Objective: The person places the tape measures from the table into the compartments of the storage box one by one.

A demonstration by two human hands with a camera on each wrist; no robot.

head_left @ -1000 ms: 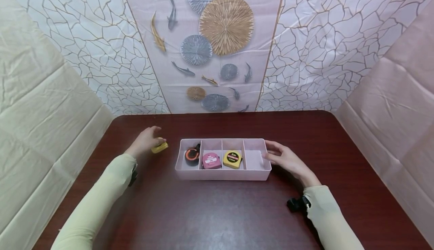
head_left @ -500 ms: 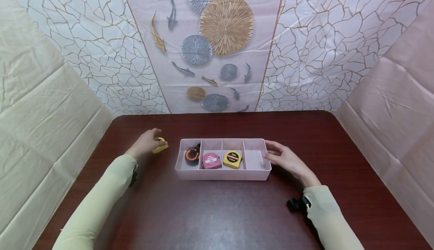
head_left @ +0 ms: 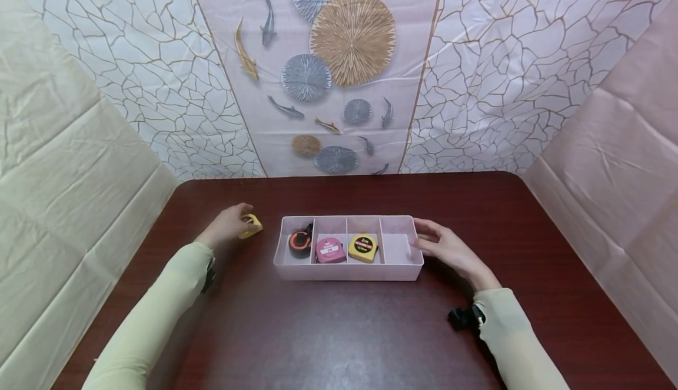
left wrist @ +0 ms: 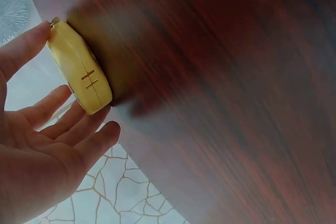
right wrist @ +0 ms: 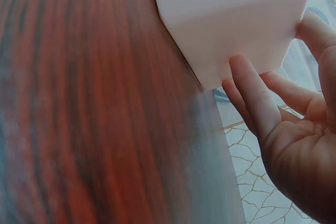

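My left hand (head_left: 228, 225) pinches a yellow tape measure (left wrist: 81, 69) at the table's left. In the left wrist view the thumb sits at its metal hook end, with fingers along the other end; it is tilted close over the wood. On the right, my right hand (head_left: 445, 250) grips the end of a pale pink divided tray (head_left: 344, 272), thumb at the rim and fingers against the outer wall (right wrist: 247, 30). From left to right the tray holds a black and orange tape measure (head_left: 300, 243), a pink one (head_left: 331, 250) and a yellow one (head_left: 363, 248). The rightmost compartment shows its bare floor.
The dark red-brown table (head_left: 328, 331) has a glossy surface. A patterned cloth (head_left: 339, 84) hangs behind its back edge, and plain fabric walls (head_left: 69, 160) stand on both sides. Each wrist wears a small black device (head_left: 466, 318).
The left hand has shifted down slightly and its fingers have closed in on the yellow tape measure, which has turned more upright. The right hand and tray hold still.
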